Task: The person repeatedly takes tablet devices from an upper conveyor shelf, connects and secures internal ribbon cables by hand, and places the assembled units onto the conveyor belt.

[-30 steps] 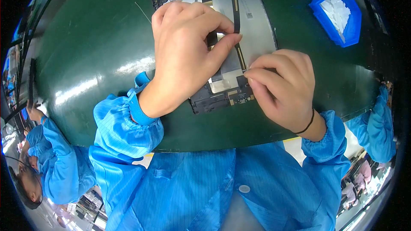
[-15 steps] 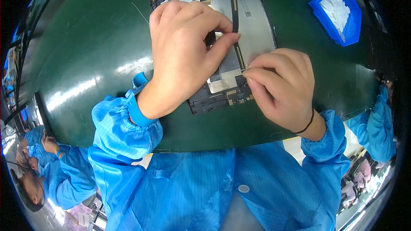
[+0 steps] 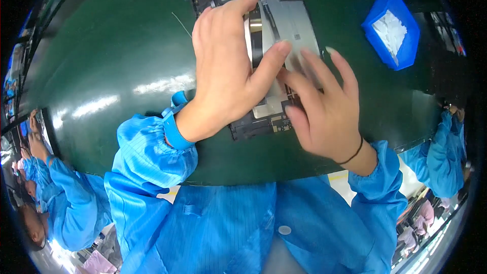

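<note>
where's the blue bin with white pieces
In the head view, the blue bin is at the upper right on the green table, to the right of the opened device and beyond the right hand.

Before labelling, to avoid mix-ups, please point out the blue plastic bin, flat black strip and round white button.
Blue plastic bin (image 3: 412,35): head view, on its right wall.
Flat black strip (image 3: 270,19): head view, on its visible middle.
Round white button (image 3: 285,230): head view, on its face.
</note>
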Demonstrator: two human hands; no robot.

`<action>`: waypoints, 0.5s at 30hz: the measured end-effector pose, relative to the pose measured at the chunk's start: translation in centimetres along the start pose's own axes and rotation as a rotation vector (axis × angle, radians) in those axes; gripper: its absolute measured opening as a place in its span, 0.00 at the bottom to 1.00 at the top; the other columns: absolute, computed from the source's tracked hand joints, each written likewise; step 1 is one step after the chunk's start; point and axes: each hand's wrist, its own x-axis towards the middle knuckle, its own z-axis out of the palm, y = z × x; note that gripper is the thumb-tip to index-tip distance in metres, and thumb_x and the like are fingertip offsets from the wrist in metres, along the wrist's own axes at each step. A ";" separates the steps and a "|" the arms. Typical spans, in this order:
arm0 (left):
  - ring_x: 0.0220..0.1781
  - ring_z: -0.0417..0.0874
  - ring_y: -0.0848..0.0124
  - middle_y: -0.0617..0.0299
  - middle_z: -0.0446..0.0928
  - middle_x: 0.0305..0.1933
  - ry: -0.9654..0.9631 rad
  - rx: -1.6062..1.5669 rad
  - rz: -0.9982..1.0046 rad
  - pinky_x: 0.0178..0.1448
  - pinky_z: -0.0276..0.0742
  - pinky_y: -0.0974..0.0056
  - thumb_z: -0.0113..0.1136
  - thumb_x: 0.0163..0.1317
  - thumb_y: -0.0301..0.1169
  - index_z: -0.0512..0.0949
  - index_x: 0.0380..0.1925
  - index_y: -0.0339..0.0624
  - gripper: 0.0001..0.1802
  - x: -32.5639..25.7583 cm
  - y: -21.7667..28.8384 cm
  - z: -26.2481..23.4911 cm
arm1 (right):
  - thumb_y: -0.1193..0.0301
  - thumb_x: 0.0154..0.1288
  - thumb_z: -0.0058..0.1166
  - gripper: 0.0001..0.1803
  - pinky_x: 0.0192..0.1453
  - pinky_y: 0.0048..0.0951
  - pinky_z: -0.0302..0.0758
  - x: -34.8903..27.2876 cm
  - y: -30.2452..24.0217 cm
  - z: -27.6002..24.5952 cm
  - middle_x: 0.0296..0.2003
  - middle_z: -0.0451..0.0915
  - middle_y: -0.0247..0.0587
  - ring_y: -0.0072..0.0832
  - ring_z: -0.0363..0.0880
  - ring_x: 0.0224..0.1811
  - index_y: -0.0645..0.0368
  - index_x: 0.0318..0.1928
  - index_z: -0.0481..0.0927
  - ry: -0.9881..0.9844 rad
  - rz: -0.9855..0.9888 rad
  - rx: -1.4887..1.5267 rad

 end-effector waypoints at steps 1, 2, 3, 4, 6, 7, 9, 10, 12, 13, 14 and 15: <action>0.59 0.67 0.49 0.45 0.68 0.58 -0.032 0.009 -0.024 0.69 0.53 0.49 0.64 0.57 0.34 0.63 0.61 0.32 0.35 -0.4 0.3 -0.6 | 0.68 0.55 0.58 0.26 0.71 0.52 0.57 0.5 0.5 0.2 0.49 0.79 0.47 0.43 0.69 0.64 0.63 0.55 0.74 0.000 -0.026 -0.015; 0.59 0.67 0.49 0.45 0.68 0.58 -0.011 0.023 -0.006 0.69 0.53 0.49 0.64 0.57 0.34 0.63 0.61 0.32 0.35 -0.8 0.2 -0.8 | 0.68 0.55 0.58 0.26 0.71 0.52 0.57 0.9 1.1 0.9 0.49 0.79 0.47 0.43 0.69 0.64 0.63 0.55 0.74 0.022 -0.044 -0.028; 0.63 0.64 0.49 0.45 0.65 0.61 0.095 -0.063 -0.072 0.70 0.52 0.49 0.63 0.58 0.33 0.61 0.63 0.31 0.36 -1.0 0.1 -0.6 | 0.68 0.56 0.57 0.28 0.71 0.52 0.56 0.9 1.8 1.5 0.53 0.76 0.49 0.45 0.68 0.65 0.64 0.57 0.72 0.035 -0.020 0.072; 0.66 0.61 0.49 0.44 0.62 0.65 0.199 -0.154 -0.135 0.72 0.51 0.50 0.62 0.59 0.32 0.58 0.64 0.31 0.37 -1.4 0.1 -0.4 | 0.67 0.57 0.56 0.30 0.71 0.53 0.55 0.9 2.5 1.7 0.56 0.74 0.51 0.46 0.66 0.66 0.64 0.59 0.69 0.048 0.001 0.173; 0.73 0.51 0.49 0.40 0.49 0.72 0.217 -0.420 -0.333 0.76 0.44 0.53 0.55 0.63 0.28 0.50 0.68 0.30 0.37 -2.8 0.2 -0.4 | 0.67 0.61 0.55 0.33 0.73 0.50 0.51 0.3 3.4 1.5 0.63 0.68 0.55 0.50 0.61 0.69 0.66 0.64 0.64 0.078 0.088 0.236; 0.75 0.49 0.49 0.40 0.47 0.73 0.181 -0.437 -0.380 0.77 0.42 0.54 0.54 0.63 0.27 0.49 0.68 0.30 0.37 -3.8 0.1 -0.3 | 0.66 0.62 0.54 0.34 0.73 0.49 0.51 -0.3 3.8 1.8 0.64 0.66 0.57 0.50 0.59 0.70 0.66 0.66 0.61 0.086 0.208 0.225; 0.77 0.45 0.49 0.39 0.43 0.74 0.146 -0.497 -0.432 0.78 0.40 0.54 0.52 0.64 0.26 0.48 0.69 0.30 0.37 -4.8 0.5 -0.4 | 0.66 0.66 0.51 0.36 0.75 0.43 0.49 -0.7 3.6 2.5 0.68 0.60 0.63 0.49 0.54 0.73 0.68 0.70 0.55 0.053 0.319 0.279; 0.78 0.43 0.49 0.38 0.42 0.74 0.148 -0.550 -0.423 0.78 0.39 0.54 0.52 0.64 0.26 0.47 0.69 0.30 0.37 -4.7 1.0 -0.5 | 0.66 0.66 0.51 0.36 0.75 0.43 0.49 -0.7 3.6 2.7 0.68 0.60 0.63 0.49 0.54 0.73 0.68 0.70 0.55 0.067 0.304 0.266; 0.78 0.43 0.50 0.39 0.42 0.75 0.208 -0.656 -0.404 0.78 0.40 0.54 0.50 0.64 0.25 0.47 0.69 0.31 0.37 -4.6 0.9 -0.6 | 0.71 0.66 0.51 0.37 0.75 0.40 0.49 0.1 3.4 2.8 0.69 0.57 0.62 0.45 0.52 0.75 0.68 0.71 0.52 0.103 0.517 0.904; 0.78 0.43 0.51 0.39 0.42 0.75 0.208 -0.600 -0.363 0.78 0.40 0.55 0.49 0.63 0.25 0.47 0.69 0.31 0.36 -4.7 0.8 -0.6 | 0.76 0.65 0.49 0.37 0.75 0.37 0.51 0.6 2.9 2.4 0.70 0.57 0.60 0.41 0.51 0.75 0.68 0.72 0.50 0.170 0.514 1.198; 0.78 0.43 0.52 0.40 0.41 0.75 0.203 -0.549 -0.325 0.78 0.40 0.55 0.48 0.63 0.25 0.47 0.69 0.31 0.36 -4.6 0.7 -0.7 | 0.76 0.65 0.49 0.37 0.75 0.37 0.51 0.9 2.6 2.1 0.70 0.57 0.60 0.41 0.51 0.75 0.68 0.72 0.50 0.171 0.500 1.192; 0.78 0.44 0.53 0.41 0.41 0.75 0.212 -0.534 -0.339 0.78 0.40 0.56 0.48 0.62 0.25 0.47 0.69 0.30 0.36 -4.3 0.5 -0.9 | 0.75 0.65 0.50 0.38 0.75 0.36 0.52 1.1 2.3 1.9 0.71 0.56 0.56 0.40 0.53 0.75 0.67 0.72 0.50 0.244 0.521 1.251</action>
